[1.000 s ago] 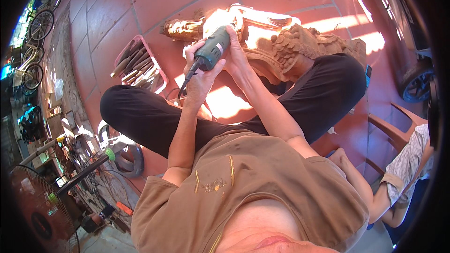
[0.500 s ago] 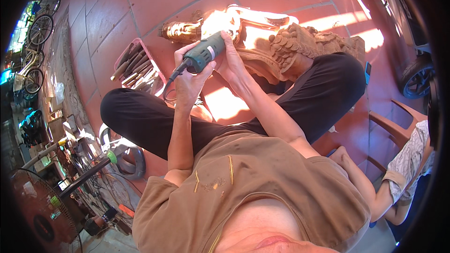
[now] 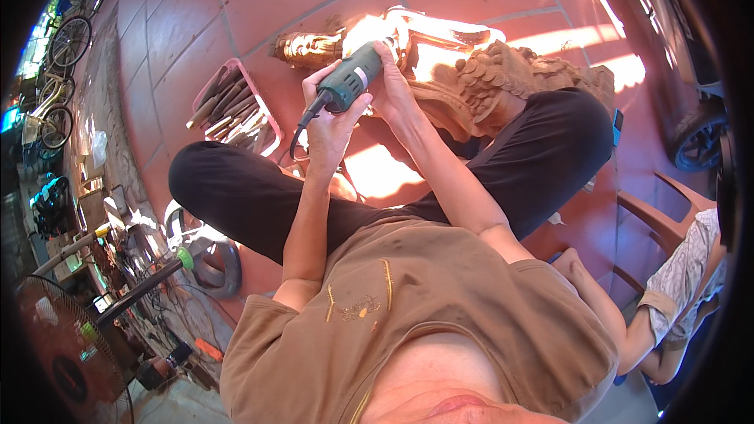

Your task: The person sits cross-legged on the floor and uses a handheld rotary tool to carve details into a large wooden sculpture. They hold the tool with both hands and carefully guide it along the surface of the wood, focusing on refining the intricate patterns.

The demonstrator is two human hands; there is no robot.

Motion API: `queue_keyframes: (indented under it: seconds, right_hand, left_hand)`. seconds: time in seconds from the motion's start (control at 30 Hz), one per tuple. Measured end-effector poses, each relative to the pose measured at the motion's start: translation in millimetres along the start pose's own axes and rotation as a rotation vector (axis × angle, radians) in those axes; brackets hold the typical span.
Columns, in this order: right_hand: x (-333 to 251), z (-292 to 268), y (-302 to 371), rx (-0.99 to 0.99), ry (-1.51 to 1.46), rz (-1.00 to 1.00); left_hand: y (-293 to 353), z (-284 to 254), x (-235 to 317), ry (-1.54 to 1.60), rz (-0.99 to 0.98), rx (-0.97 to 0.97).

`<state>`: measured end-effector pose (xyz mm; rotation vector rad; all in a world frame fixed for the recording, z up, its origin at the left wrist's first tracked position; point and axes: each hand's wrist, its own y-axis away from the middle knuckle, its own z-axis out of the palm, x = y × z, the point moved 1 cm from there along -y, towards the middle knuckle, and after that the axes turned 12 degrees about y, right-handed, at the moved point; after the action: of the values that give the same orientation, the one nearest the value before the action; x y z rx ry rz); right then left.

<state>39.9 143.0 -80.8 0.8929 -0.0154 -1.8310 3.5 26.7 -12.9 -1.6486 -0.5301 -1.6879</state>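
A dark green corded die grinder [image 3: 353, 78] is gripped in both hands above a brown wood carving [image 3: 491, 82]. My left hand [image 3: 331, 132] wraps the rear of the body, where the black cord leaves it. Toward the far end, my right hand [image 3: 393, 96] has its fingers closed round the front of the tool. The working tip is hidden by the right hand and strong glare, so I cannot tell whether it touches the wood. The carving lies on its side, with a carved head at its left end and rounded, scale-like relief at the right.
A pink tray [image 3: 274, 120] of wooden-handled carving tools lies left of the carving. A fan [image 3: 71, 345] stands at the lower left, near bicycles [image 3: 71, 41]. Another person's bent leg and arm [image 3: 628, 330] and a brown plastic chair [image 3: 664, 208] are at right.
The grinder and both hands have shifted slightly right and away from me. Both hands keep their grip on it, and the carving lies about where it was.
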Motion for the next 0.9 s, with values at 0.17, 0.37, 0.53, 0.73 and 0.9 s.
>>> queue_keyframes:
  seconds: [0.17,0.37,0.53,0.73,0.9]
  right_hand:
    - [-1.4,4.7,6.5,0.012,-0.006,-0.014]
    - [-2.0,7.4,16.8,0.031,0.052,0.006]
    - [-4.2,14.7,27.5,0.002,0.031,0.035]
    - [-0.7,11.2,23.3,-0.03,-0.012,0.053]
    - [-0.6,4.4,7.5,-0.015,0.057,0.014]
  left_hand:
    - [2.3,0.0,-0.5,0.009,-0.026,0.0]
    - [1.0,-2.2,13.3,-0.007,-0.096,0.009]
    - [0.8,-6.0,22.9,-0.105,-0.079,-0.01]
    - [1.2,-5.6,27.5,-0.068,-0.09,0.014]
    - [0.1,-3.7,16.7,0.014,-0.044,0.027]
